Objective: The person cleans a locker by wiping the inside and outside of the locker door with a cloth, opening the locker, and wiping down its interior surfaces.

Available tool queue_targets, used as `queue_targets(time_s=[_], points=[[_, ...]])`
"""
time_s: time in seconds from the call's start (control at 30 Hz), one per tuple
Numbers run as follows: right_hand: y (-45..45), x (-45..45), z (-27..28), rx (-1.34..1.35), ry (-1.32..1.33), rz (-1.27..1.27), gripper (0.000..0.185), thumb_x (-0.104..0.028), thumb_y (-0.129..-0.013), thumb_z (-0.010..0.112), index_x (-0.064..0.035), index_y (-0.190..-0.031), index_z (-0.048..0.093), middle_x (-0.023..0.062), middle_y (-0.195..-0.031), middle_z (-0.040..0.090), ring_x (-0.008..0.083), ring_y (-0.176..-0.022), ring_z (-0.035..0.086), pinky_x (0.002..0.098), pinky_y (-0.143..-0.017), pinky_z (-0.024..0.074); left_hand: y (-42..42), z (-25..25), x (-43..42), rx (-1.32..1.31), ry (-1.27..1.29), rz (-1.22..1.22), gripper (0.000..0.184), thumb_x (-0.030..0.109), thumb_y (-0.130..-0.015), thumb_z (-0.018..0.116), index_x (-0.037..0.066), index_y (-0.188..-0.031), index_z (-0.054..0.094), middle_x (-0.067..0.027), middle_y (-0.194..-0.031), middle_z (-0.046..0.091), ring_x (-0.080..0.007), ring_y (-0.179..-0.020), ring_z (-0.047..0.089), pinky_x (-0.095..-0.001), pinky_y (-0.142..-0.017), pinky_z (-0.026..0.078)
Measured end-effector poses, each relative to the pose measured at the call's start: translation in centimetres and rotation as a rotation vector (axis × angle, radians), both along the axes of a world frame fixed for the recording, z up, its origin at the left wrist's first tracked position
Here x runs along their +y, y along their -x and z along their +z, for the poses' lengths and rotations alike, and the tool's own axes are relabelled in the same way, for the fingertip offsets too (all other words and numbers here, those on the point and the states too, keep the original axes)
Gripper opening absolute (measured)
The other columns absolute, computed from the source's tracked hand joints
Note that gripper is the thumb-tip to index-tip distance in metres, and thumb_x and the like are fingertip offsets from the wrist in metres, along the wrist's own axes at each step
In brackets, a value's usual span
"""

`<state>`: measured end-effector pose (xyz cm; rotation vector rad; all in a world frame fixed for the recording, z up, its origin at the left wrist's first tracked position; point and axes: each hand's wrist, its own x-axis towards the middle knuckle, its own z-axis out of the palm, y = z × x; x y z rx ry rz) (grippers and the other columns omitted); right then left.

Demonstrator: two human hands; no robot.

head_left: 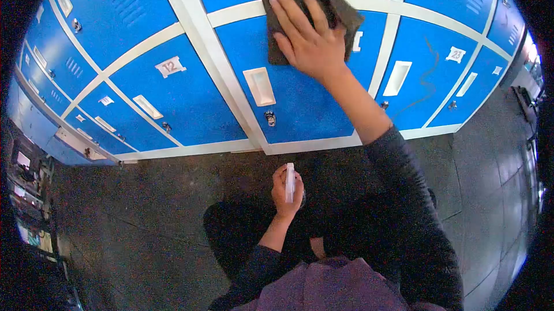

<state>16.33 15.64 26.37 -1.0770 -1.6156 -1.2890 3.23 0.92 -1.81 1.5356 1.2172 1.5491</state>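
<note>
Fingers of the right hand were spread over a dark cloth, holding it against the top of a blue locker door and the pale frame above. Lower down, near the lap, the left hand was curled around a slim white object, too small to identify, well apart from the door. Below the cloth sat a white recessed handle and, just beneath it, a metal lock. Further out, neighbouring doors bore label 12 and label 23, above a dark floor
</note>
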Motion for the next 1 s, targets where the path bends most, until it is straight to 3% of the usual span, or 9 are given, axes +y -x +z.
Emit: queue_targets(time_s=[0.13, 0.27, 0.5, 0.6, 0.67, 0.73, 0.8, 0.87, 1.0], points=[[0.1, -0.2, -6.2, -0.155, 0.236, 0.102, 0.05, -0.033, -0.082, 0.051, -0.0165, -0.129, 0.046, -0.0022, -0.139, 0.036, 0.0191, -0.127, 0.031, 0.0364, -0.105, 0.0253, -0.4, 1.5, -0.5, 0.026, 0.068, 0.043, 0.042, 0.01, -0.079, 0.06, 0.003, -0.114, 0.038, -0.0085, -0.086, 0.062, -0.0195, -0.078, 0.062, -0.0311, -0.073, 0.049], [-1.4, -0.5, -16.3, -0.281, 0.561, 0.323, 0.05, -0.029, -0.082, 0.049, -0.011, -0.129, 0.044, 0.0059, -0.125, 0.051, 0.0233, -0.11, 0.052, 0.036, -0.094, 0.0401, -0.1, -2.0, 0.5, -0.077, 0.189, 0.024, 0.042, 0.01, -0.078, 0.061, 0.004, -0.114, 0.04, -0.0093, -0.087, 0.063, -0.0195, -0.08, 0.063, -0.0306, -0.073, 0.049], [-4.9, -0.1, -31.4, -0.323, 1.104, 0.46, 0.049, -0.01, -0.083, 0.047, -0.0164, -0.132, 0.042, 0.0003, -0.14, 0.034, 0.0181, -0.11, 0.051, 0.0344, -0.092, 0.0419, 0.0, 1.6, -0.3, 0.092, 0.143, 0.049, 0.045, 0.008, -0.077, 0.062, 0.004, -0.116, 0.04, -0.011, -0.09, 0.063, -0.0204, -0.082, 0.063, -0.0316, -0.075, 0.049], [-5.1, -1.7, -27.3, -0.15, 1.375, 0.545, 0.05, -0.007, -0.083, 0.046, -0.0182, -0.132, 0.042, -0.0008, -0.141, 0.033, 0.0193, -0.107, 0.054, 0.0349, -0.092, 0.0424, -0.2, 1.9, -0.4, 0.136, 0.094, 0.092, 0.046, 0.01, -0.077, 0.063, 0.004, -0.116, 0.04, -0.0111, -0.09, 0.063, -0.0207, -0.081, 0.063, -0.0316, -0.074, 0.049], [-4.7, -2.3, -24.4, -0.064, 1.319, 0.564, 0.048, -0.009, -0.084, 0.046, -0.0178, -0.131, 0.044, 0.0011, -0.134, 0.04, 0.0202, -0.107, 0.055, 0.0344, -0.093, 0.0418, -0.1, 1.7, -0.5, 0.099, 0.112, 0.07, 0.046, 0.011, -0.077, 0.063, 0.004, -0.116, 0.04, -0.0108, -0.089, 0.062, -0.0213, -0.081, 0.063, -0.0314, -0.074, 0.049], [-3.9, -1.7, -20.9, -0.016, 1.036, 0.539, 0.044, -0.017, -0.085, 0.046, -0.0155, -0.129, 0.047, 0.0056, -0.12, 0.056, 0.0212, -0.107, 0.054, 0.0332, -0.094, 0.0402, -0.1, 1.7, -0.5, 0.103, 0.121, 0.067, 0.046, 0.011, -0.077, 0.063, 0.004, -0.116, 0.04, -0.0103, -0.088, 0.062, -0.0216, -0.08, 0.063, -0.0311, -0.073, 0.049], [-3.5, -1.9, -16.1, -0.404, 0.369, 0.138, 0.045, -0.022, -0.084, 0.047, -0.0143, -0.129, 0.046, 0.0046, -0.135, 0.042, 0.0222, -0.124, 0.037, 0.0331, -0.105, 0.0261, 0.0, 1.8, -0.7, 0.148, 0.119, 0.075, 0.046, 0.011, -0.077, 0.062, 0.004, -0.116, 0.039, -0.0095, -0.087, 0.062, -0.0214, -0.079, 0.062, -0.0306, -0.073, 0.049], [-2.8, -0.8, -11.2, -0.294, 0.246, 0.027, 0.049, -0.025, -0.083, 0.05, -0.0144, -0.13, 0.045, 0.0023, -0.143, 0.029, 0.0236, -0.131, 0.024, 0.0347, -0.108, 0.0183, -0.1, 2.1, -0.7, 0.14, 0.135, 0.075, 0.046, 0.01, -0.077, 0.062, 0.004, -0.116, 0.039, -0.0088, -0.086, 0.062, -0.0208, -0.079, 0.062, -0.0306, -0.073, 0.049], [-1.5, -0.6, -3.2, 0.03, 0.025, -0.08, 0.055, -0.032, -0.079, 0.053, -0.0132, -0.13, 0.045, 0.0003, -0.142, 0.029, 0.0223, -0.13, 0.025, 0.0352, -0.108, 0.0172, -0.3, 1.5, -0.3, 0.035, 0.057, 0.045, 0.046, 0.011, -0.078, 0.063, 0.005, -0.117, 0.039, -0.0078, -0.086, 0.062, -0.0194, -0.077, 0.062, -0.0305, -0.071, 0.049]])
